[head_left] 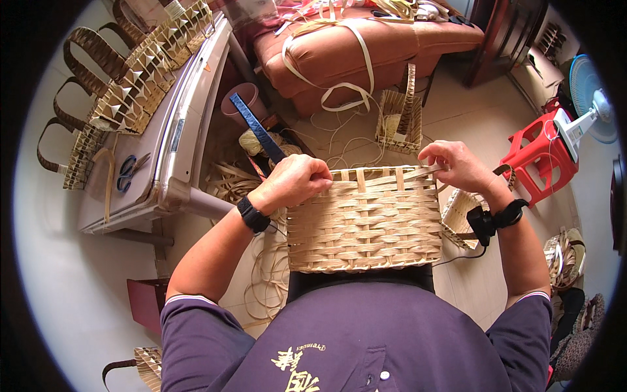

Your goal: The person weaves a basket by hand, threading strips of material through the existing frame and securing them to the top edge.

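A half-woven basket (366, 225) of pale flat strips rests on my lap, its side facing me and upright stakes standing along its upper edge. A thin loose strip (416, 174) runs slantwise across the top of the weave toward the right corner. At the upper left corner my left hand (297, 181) is closed, fingertips pressed against the rim; what lies between them is hidden. My right hand (458, 167) is at the upper right corner, thumb and forefinger pinched on the end of the strip.
Finished baskets with dark handles (124, 98) and scissors (126, 171) lie on the table at left. Another basket (400, 121), loose strips (264, 277) and a pink bin (246, 104) are on the floor. A red stool (539, 153) with a blue fan (591, 98) stands right.
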The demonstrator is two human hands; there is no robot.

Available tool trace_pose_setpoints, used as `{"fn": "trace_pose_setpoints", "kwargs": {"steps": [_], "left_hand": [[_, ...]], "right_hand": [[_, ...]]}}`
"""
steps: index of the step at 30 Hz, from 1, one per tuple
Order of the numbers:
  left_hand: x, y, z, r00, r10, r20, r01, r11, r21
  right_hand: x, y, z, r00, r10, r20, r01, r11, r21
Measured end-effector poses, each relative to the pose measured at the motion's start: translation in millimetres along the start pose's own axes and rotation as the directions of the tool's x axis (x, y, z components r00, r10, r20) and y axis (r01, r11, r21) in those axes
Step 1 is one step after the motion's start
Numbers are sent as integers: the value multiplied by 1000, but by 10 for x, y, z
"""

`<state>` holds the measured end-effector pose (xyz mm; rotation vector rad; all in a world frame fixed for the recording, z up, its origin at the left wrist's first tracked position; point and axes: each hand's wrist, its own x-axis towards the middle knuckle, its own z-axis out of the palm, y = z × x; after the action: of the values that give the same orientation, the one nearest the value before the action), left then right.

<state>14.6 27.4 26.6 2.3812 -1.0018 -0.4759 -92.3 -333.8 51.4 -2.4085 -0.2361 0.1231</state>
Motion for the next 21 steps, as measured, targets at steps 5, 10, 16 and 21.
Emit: {"fn": "trace_pose_setpoints", "kwargs": {"steps": [5, 10, 16, 21], "left_hand": [[-2, -15, 18, 1000, -4, -11, 4, 1000, -7], [2, -24, 40, 1000, 9, -22, -9, 1000, 8], [14, -12, 43, 1000, 15, -24, -14, 999, 37], [9, -14, 48, 999, 18, -27, -18, 999, 34]], "right_hand": [[4, -23, -83, 998, 49, 49, -52, 997, 53], [-4, -87, -89, 990, 113, 86, -122, 986, 111], [-2, -114, -96, 990, 116, 85, -121, 991, 60], [-12, -140, -144, 984, 116, 132, -112, 993, -40]]}}
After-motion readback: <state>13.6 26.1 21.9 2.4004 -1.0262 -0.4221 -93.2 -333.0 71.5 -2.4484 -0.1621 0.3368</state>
